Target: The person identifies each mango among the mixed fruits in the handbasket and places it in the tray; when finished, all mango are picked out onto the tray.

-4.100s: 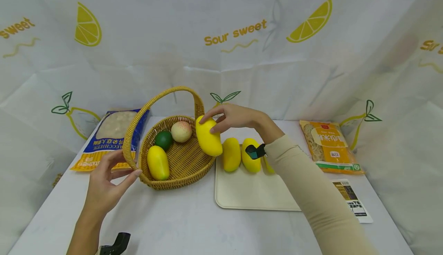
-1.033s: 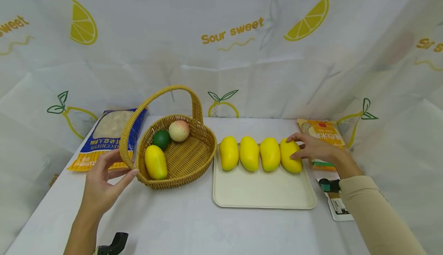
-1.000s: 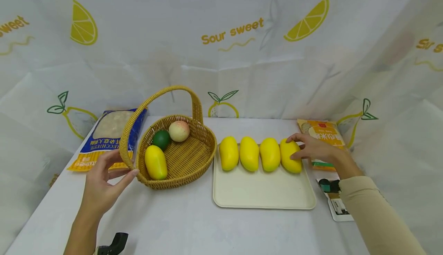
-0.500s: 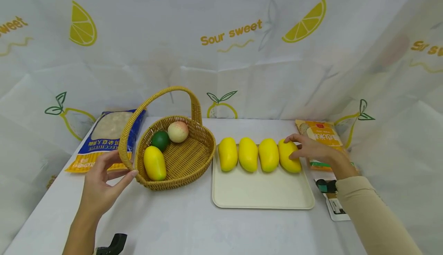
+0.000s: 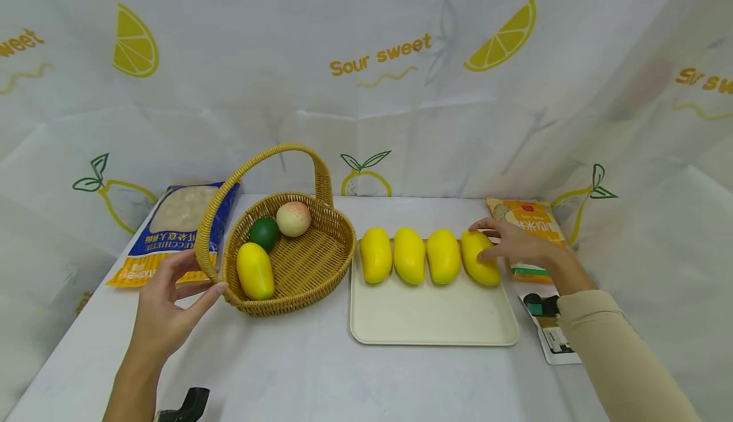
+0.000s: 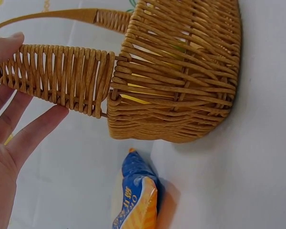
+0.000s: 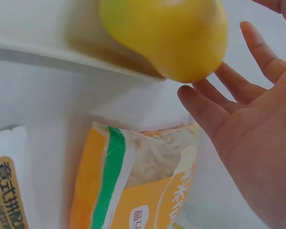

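Observation:
In the head view my left hand (image 5: 166, 307) pinches the foot of the wicker basket's (image 5: 286, 306) tall handle; the left wrist view shows the thumb over the handle and fingers beneath. Inside lie a yellow fruit (image 5: 255, 271), a dark green one (image 5: 264, 235) and a pinkish peach (image 5: 294, 219). My right hand (image 5: 515, 244) is at the rightmost yellow mango (image 5: 480, 260), on a cream tray (image 5: 433, 317). From the right wrist, the fingers look fairly straight, some tips right at the mango's end (image 7: 181, 43). More mangoes (image 5: 409, 256) lie in a row to its left.
A blue and yellow pasta bag (image 5: 183, 212) lies behind and left of the basket. Right of the tray are an orange food packet (image 5: 529, 221) and a smaller white-edged packet (image 5: 552, 339). A printed white cloth (image 5: 366, 110) hangs behind the table.
About four seconds ago my right hand held a mango up by the basket; that mango now lies at the tray's right end. During the last second both hands have stayed nearly still.

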The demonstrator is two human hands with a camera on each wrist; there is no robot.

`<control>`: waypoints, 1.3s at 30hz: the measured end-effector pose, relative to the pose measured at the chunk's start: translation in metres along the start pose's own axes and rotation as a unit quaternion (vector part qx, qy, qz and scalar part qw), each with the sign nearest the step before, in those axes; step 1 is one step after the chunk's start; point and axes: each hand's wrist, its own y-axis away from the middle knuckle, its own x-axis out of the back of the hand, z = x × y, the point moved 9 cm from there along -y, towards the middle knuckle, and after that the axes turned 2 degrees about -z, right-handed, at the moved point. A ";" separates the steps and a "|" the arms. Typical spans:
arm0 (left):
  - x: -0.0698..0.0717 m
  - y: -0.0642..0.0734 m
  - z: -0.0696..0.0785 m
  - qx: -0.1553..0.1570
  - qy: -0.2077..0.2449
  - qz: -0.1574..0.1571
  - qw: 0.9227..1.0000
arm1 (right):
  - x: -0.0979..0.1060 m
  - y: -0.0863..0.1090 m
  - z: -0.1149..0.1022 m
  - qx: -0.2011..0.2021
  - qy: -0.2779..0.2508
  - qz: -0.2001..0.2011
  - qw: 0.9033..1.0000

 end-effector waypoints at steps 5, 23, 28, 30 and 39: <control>0.000 -0.001 0.001 -0.003 0.001 0.001 1.000 | 0.005 0.002 -0.010 0.017 0.004 0.004 1.000; -0.001 -0.001 0.002 -0.014 -0.011 -0.003 1.000 | 0.012 -0.006 -0.059 0.090 0.000 0.056 0.994; 0.000 0.000 0.000 -0.007 0.003 0.004 1.000 | 0.006 -0.016 -0.076 0.105 0.003 0.049 0.993; 0.000 0.000 0.000 -0.005 0.006 0.006 1.000 | 0.002 -0.021 -0.084 0.116 -0.001 0.040 0.992; 0.000 -0.001 0.001 -0.016 -0.012 -0.006 1.000 | -0.024 -0.038 -0.119 0.145 -0.023 0.000 0.989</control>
